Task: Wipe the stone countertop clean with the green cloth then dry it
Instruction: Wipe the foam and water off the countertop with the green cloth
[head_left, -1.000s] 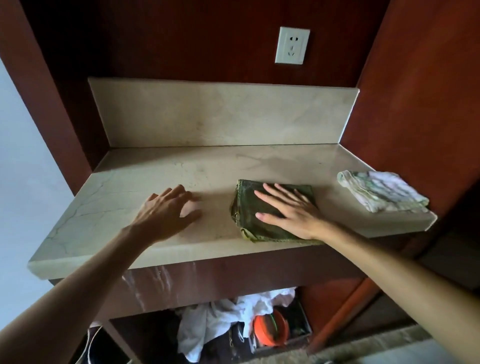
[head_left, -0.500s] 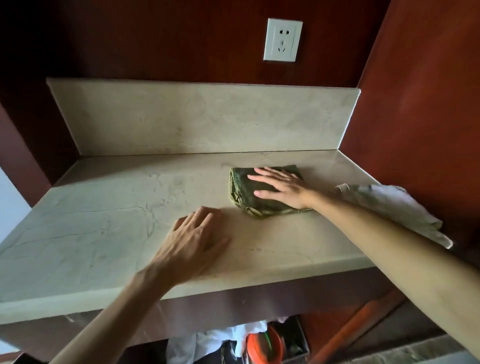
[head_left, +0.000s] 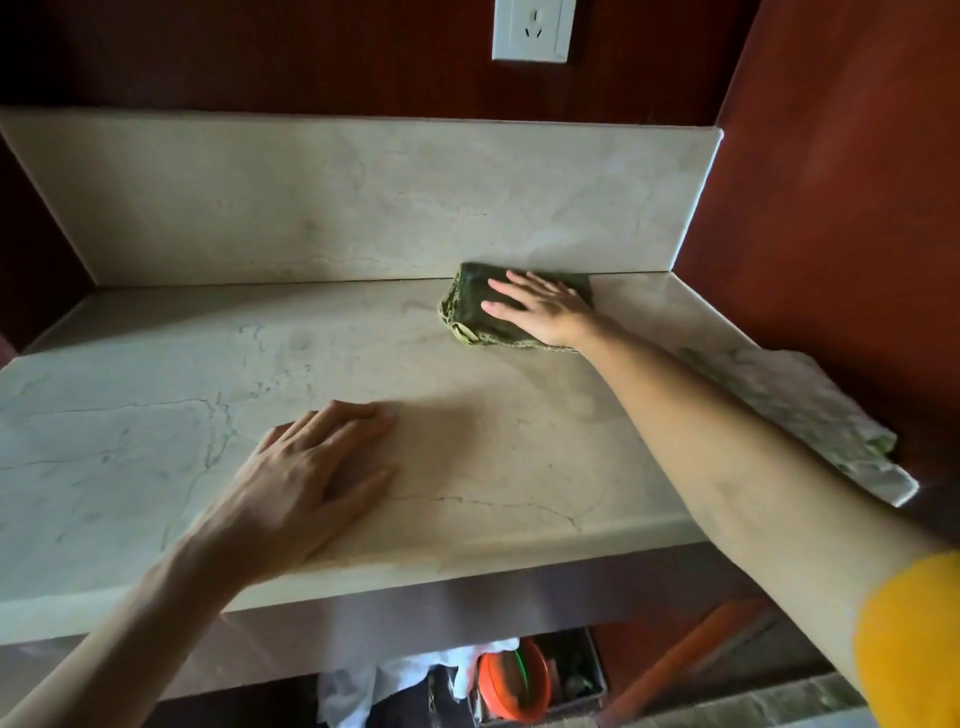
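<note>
Pressing Green Cloth Against Backsplash

Wiping at the rear of a stone countertop (head_left: 519, 426), a person's right hand (head_left: 545, 312) lies flat with fingers straight and spread on the folded green cloth (head_left: 467, 317), which sits at about one o'clock on the surface, touching the base of the stone backsplash (head_left: 363, 202). The left hand (head_left: 311, 478) rests palm-down on bare stone near the front edge, at about seven o'clock, fingers relaxed and holding nothing. A pale folded cloth (head_left: 810, 415) lies along the counter's right edge at three o'clock. Dark red-brown panels (head_left: 841, 182) enclose the niche; a white wall socket (head_left: 532, 28) sits at twelve o'clock. A yellow sleeve (head_left: 914, 639) shows at lower right.
</note>
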